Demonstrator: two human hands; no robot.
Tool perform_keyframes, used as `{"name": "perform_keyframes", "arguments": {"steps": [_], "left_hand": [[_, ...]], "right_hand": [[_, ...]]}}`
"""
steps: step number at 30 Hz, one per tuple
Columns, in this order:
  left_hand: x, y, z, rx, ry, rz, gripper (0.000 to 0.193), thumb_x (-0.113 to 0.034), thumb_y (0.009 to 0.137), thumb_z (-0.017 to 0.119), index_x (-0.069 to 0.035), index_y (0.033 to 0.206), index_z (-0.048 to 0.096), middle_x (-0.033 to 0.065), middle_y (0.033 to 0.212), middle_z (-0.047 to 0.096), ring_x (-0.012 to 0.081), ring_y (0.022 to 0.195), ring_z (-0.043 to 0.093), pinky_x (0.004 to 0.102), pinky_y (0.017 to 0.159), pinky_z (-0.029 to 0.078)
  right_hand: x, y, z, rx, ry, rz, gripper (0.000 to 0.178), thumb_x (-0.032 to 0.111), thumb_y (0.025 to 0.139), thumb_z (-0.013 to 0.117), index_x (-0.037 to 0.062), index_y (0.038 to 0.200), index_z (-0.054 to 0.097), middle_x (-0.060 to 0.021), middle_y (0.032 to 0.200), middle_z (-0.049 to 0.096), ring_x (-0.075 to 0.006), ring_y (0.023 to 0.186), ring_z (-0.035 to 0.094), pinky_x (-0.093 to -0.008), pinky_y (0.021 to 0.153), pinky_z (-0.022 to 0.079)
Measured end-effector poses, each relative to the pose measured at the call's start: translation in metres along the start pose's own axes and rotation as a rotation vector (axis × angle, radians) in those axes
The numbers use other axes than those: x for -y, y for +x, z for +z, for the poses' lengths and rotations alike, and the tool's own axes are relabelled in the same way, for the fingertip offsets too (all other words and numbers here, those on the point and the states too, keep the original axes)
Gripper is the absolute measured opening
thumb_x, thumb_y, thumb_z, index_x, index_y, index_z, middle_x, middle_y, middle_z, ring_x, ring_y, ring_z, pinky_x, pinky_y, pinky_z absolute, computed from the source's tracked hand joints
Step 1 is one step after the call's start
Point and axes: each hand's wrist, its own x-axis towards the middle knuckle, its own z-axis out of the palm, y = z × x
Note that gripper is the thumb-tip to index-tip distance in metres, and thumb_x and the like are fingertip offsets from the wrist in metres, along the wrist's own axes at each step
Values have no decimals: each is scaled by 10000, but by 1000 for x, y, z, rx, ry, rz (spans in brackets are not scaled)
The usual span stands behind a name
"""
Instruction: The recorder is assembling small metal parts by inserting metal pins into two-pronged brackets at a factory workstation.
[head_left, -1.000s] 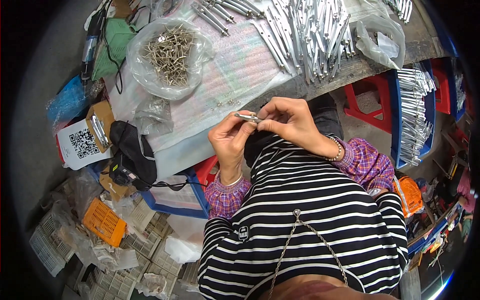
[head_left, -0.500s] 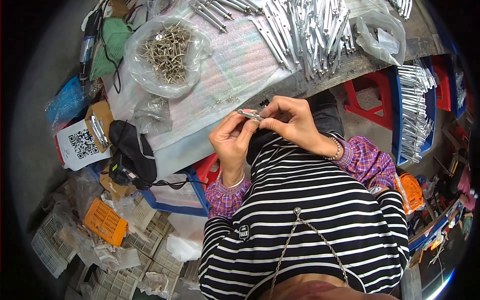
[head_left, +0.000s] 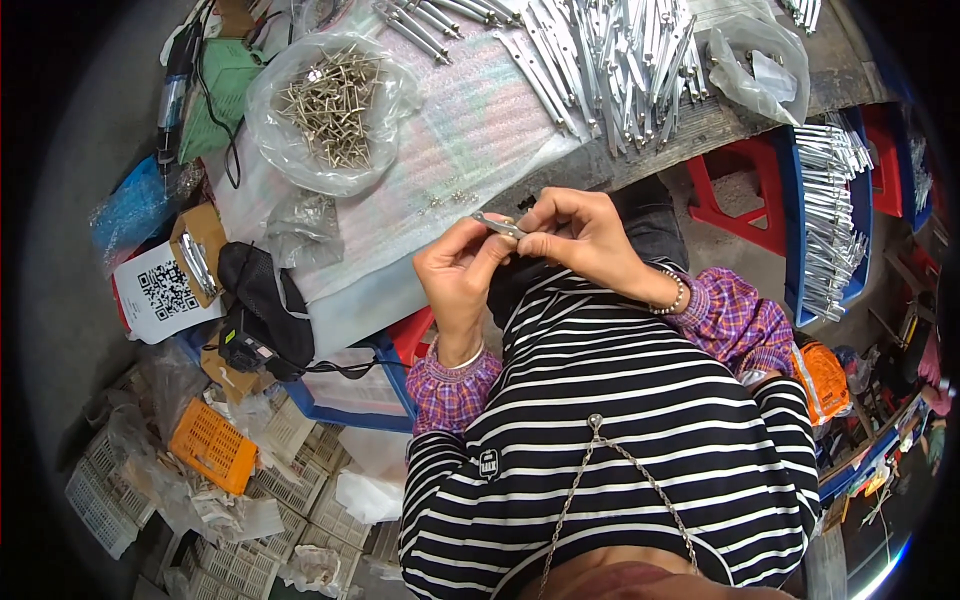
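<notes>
A small silver metal strip [head_left: 497, 226] is pinched between my two hands, just off the near edge of the table. My left hand [head_left: 458, 272] holds one end between thumb and forefinger. At the other end, the thumb and fingers of my right hand [head_left: 580, 240] close on the same piece; whether they also grip a smaller part is hidden. Tiny metal bits [head_left: 455, 198] lie on the foam sheet [head_left: 470, 130] beyond my hands. Past them a clear plastic bag [head_left: 268, 130] holds many long screws [head_left: 335, 105]. Silver metal bars [head_left: 640, 70] are heaped at the far right of the sheet.
Another clear bag [head_left: 735, 85] sits at the table's right. Blue bins [head_left: 795, 280] of silver bars and a red stool [head_left: 735, 200] stand to the right. At left are a power screwdriver [head_left: 175, 95], a black pouch [head_left: 262, 300] and an orange basket [head_left: 210, 440].
Both hands keep their pinch on the metal strip. The left hand has shifted slightly left and the strip is tilted a little more; its far end shows more clearly.
</notes>
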Motion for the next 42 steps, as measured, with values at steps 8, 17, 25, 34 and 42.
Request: {"name": "perform_keyframes", "arguments": {"steps": [8, 17, 25, 34, 42], "left_hand": [[9, 4, -3, 31, -192, -67, 140, 11, 783, 658, 46, 917, 636, 77, 792, 630, 113, 638, 551, 216, 571, 434], [9, 4, -4, 94, -222, -63, 96, 47, 773, 643, 35, 869, 650, 75, 826, 608, 105, 679, 549, 201, 579, 433], [2, 8, -11, 203, -28, 2, 148, 118, 752, 568, 51, 860, 645, 84, 839, 609, 112, 738, 559, 199, 631, 444], [6, 16, -18, 348, -82, 40, 61, 19, 781, 642, 42, 837, 635, 101, 830, 624, 150, 785, 578, 248, 718, 449], [6, 19, -16, 361, -151, -5, 50, 25, 774, 649, 29, 819, 629, 102, 832, 619, 161, 789, 578, 256, 717, 451]], "right_hand": [[11, -1, -5, 63, 209, 215, 134, 56, 794, 671, -15, 875, 593, -41, 712, 610, -65, 615, 566, -186, 515, 451], [11, -3, -6, 26, 45, 65, 117, 28, 761, 692, -15, 829, 607, -35, 704, 606, -69, 619, 563, -201, 514, 439], [18, -2, -9, -28, -489, -499, 155, -27, 658, 701, 0, 788, 620, -95, 690, 579, -213, 596, 570, -287, 509, 427], [21, -4, -7, 10, -533, -562, 185, -25, 636, 701, 11, 796, 617, -91, 680, 572, -223, 587, 568, -302, 506, 430], [22, -3, -8, -1, -506, -550, 175, -16, 639, 704, 13, 788, 617, -92, 678, 571, -222, 587, 573, -303, 505, 430]]}}
